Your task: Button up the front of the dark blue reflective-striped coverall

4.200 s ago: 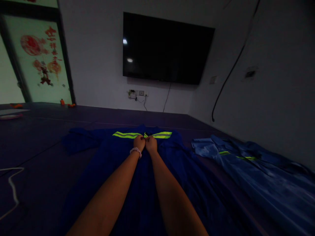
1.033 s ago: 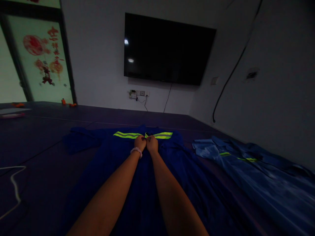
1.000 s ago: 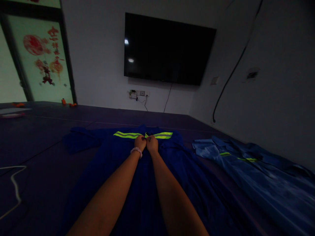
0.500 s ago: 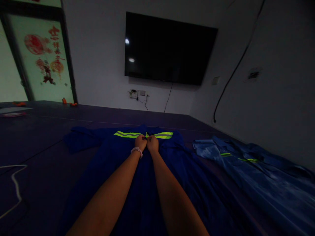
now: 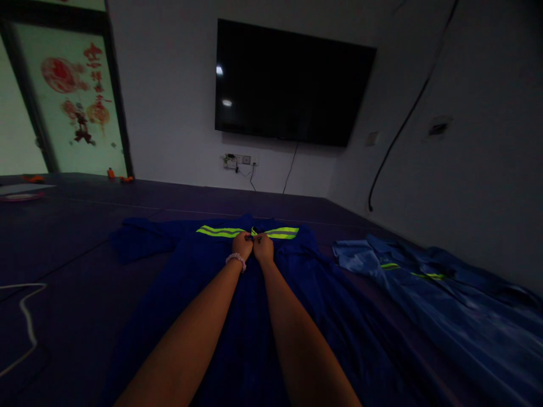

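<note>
"How bright is it?"
"Dim. The pale door [image 5: 70, 99] at upper left is brightest; two white glints [image 5: 227, 103] mark the black TV [image 5: 297, 85]."
"Lower down?"
"The coat [image 5: 250, 299] lies in shadow, its yellow strips [image 5: 281, 233] vivid. The door's red print [image 5: 59, 74] looks blurred."

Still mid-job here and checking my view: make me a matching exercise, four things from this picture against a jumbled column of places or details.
1. dark blue garment
2. television
3. left hand
4. paler blue garment

A. mounted on the wall
B. has a pale pink band at its wrist
C. at the picture's right edge
D. spread beneath left hand and right hand

Pairs: 1-D, 2-A, 3-B, 4-C
</note>
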`<action>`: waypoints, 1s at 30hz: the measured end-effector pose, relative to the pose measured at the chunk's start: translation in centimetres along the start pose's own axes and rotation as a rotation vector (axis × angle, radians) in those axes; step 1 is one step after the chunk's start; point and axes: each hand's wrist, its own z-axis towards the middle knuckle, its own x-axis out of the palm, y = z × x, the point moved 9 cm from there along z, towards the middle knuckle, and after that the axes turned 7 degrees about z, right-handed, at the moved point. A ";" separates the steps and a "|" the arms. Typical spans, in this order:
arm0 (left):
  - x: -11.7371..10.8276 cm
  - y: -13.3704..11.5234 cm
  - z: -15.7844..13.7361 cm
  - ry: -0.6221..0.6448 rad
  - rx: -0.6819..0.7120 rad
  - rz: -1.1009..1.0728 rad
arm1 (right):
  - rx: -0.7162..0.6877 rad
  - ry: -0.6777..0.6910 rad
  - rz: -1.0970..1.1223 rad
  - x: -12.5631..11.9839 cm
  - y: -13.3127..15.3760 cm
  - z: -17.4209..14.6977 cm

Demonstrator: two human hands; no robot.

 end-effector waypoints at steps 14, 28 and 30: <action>0.1 0.0 0.2 0.006 0.016 0.026 | -0.005 0.010 0.020 0.2 -0.1 0.2; 0.3 0.2 0.2 0.013 0.009 0.033 | 0.010 0.011 0.012 -0.1 0.1 0.0; 0.3 0.2 0.2 0.017 0.007 0.035 | 0.011 0.016 0.008 -0.1 0.1 0.0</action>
